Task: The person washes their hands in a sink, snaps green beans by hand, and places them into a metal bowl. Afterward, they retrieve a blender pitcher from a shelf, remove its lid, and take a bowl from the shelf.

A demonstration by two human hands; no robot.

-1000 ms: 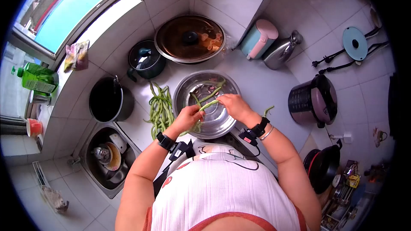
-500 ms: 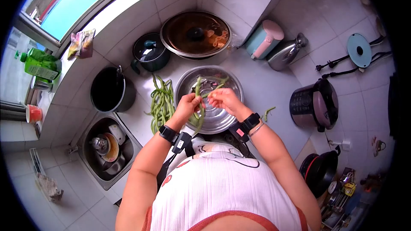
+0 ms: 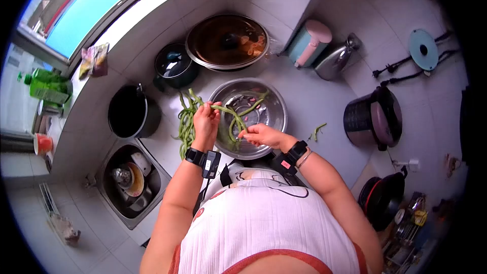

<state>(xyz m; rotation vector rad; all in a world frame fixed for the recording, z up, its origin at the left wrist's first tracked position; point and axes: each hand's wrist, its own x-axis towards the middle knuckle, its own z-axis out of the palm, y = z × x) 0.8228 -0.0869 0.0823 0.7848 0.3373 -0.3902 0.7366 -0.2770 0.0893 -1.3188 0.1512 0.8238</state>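
A steel bowl [image 3: 282, 124] stands on the counter in front of me, with bean pieces and small bits inside. Above its left side my left hand [image 3: 205, 124] is closed, pinching a long green bean [image 3: 228, 110] by one end. My right hand [image 3: 265, 136] is over the bowl's near right part, its fingertips closed at the lower end of the beans that hang there. Whether both hands grip the same bean I cannot tell. Partly hidden behind my left hand, a pile of green beans [image 3: 186, 124] lies left of the bowl.
At left are a black pot [image 3: 152, 116] and a sink [image 3: 160, 193] with dishes. A lidded pot [image 3: 175, 66] and a wide covered pan [image 3: 223, 40] stand behind. Bean scraps [image 3: 317, 131] lie at right, near a rice cooker [image 3: 362, 122].
My hands have moved apart. The left went up and left towards the pile with a bean end; the right came lower, and the beans now stretch across the bowl.
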